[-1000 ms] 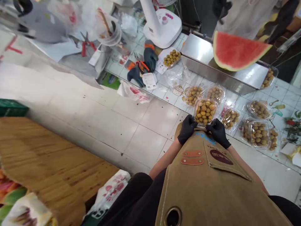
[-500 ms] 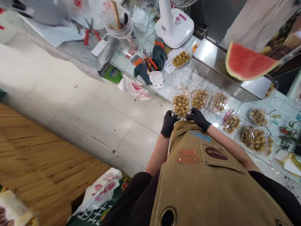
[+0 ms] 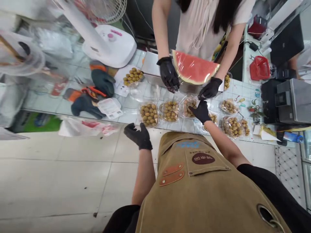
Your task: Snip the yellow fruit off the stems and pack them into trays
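My left hand (image 3: 138, 135), in a black glove, hovers at the counter's front edge with its fingers spread and nothing in them. Just beyond it stands a clear plastic box of small, round, yellow-brown fruits (image 3: 149, 114). A second fruit box (image 3: 169, 111) is to its right. My right hand (image 3: 202, 112), gloved in black too, reaches over the counter with thumb and fingers apart. Its thumb is at the edge of a third fruit box (image 3: 189, 106); whether they touch, I cannot tell. Another box of fruit (image 3: 213, 118) lies partly behind my right wrist.
Opposite, a person's gloved hands (image 3: 168, 74) are at a film-covered watermelon wedge (image 3: 196, 68) above a metal box (image 3: 150, 64). More fruit boxes (image 3: 233, 126) stand at the right. Work gloves (image 3: 85, 105), a fan (image 3: 109, 45) and a red basket (image 3: 259, 68) are around.
Both my hands have let go of the fruit box, which now stands at the counter edge. My right hand has moved toward another box. The view has swung right, showing the person opposite at the watermelon.
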`<action>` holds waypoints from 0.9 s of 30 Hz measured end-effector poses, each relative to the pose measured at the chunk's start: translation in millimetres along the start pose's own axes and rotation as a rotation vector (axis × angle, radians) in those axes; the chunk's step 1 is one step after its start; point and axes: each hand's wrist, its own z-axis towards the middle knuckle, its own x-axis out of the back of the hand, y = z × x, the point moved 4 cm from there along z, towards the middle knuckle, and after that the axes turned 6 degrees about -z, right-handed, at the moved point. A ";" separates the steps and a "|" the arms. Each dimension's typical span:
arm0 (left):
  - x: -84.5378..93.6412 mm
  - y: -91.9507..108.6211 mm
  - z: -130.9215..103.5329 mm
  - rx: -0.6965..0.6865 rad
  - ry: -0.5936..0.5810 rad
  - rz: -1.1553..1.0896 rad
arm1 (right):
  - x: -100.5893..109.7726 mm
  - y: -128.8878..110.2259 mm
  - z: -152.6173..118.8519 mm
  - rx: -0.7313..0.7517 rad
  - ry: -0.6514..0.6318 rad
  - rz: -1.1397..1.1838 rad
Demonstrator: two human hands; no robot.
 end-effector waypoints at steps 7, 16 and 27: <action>-17.0 35.7 -32.1 -0.112 0.050 0.231 | -4.3 12.5 20.8 0.123 -0.189 0.030; -17.8 -10.0 -3.2 0.480 -0.058 -0.285 | -20.7 42.8 30.9 0.004 -0.128 0.075; -31.7 -24.0 21.0 0.595 -0.057 -0.592 | -35.4 -48.2 -31.1 0.613 0.002 0.124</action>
